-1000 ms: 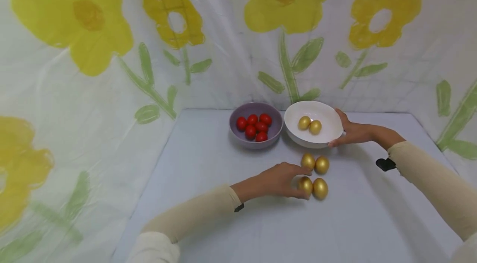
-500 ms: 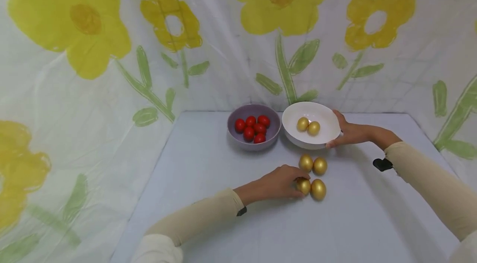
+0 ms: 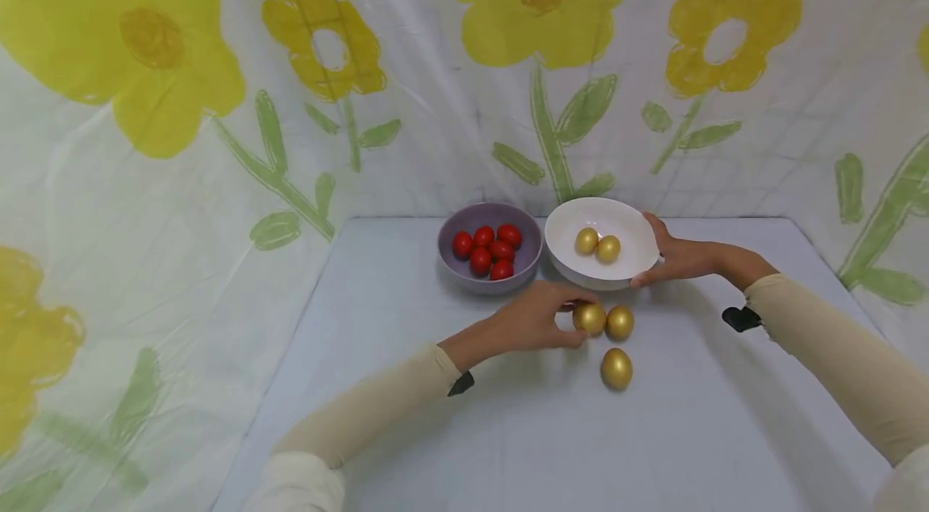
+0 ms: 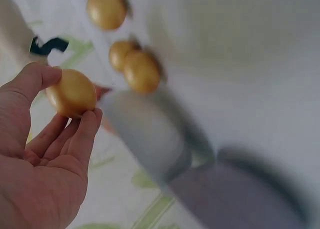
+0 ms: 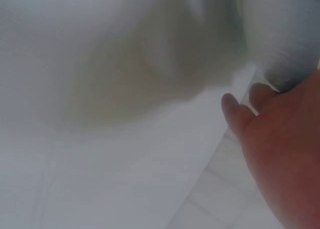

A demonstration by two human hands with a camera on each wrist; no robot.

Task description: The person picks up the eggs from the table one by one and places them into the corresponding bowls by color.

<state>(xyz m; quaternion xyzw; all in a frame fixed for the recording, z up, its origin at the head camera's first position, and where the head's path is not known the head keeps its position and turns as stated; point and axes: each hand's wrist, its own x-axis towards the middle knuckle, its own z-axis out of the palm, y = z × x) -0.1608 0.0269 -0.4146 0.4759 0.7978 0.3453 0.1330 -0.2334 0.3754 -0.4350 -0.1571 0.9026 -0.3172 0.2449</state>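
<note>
My left hand (image 3: 533,318) pinches a golden egg (image 4: 75,94) between thumb and fingertips, in front of the two bowls. In the head view the held egg overlaps where another golden egg lies on the table. Close by on the tabletop are a golden egg (image 3: 620,322) just to the right and one nearer me (image 3: 617,369). My right hand (image 3: 675,254) grips the right side of a white bowl (image 3: 635,250), fingers spread along its outside. Two golden eggs (image 3: 597,244) lie inside this bowl. Much of the right hand's grip is out of sight in its wrist view.
A purple bowl (image 3: 479,284) with several red eggs (image 3: 501,251) stands left of the white bowl, right beside it. Behind the pale table (image 3: 392,294) hangs a white curtain (image 3: 428,93) with painted yellow flowers, which also runs down the left side.
My left hand closed on the front left golden egg, picked it up and moved it away from me toward the bowls. The right hand stays on the white bowl.
</note>
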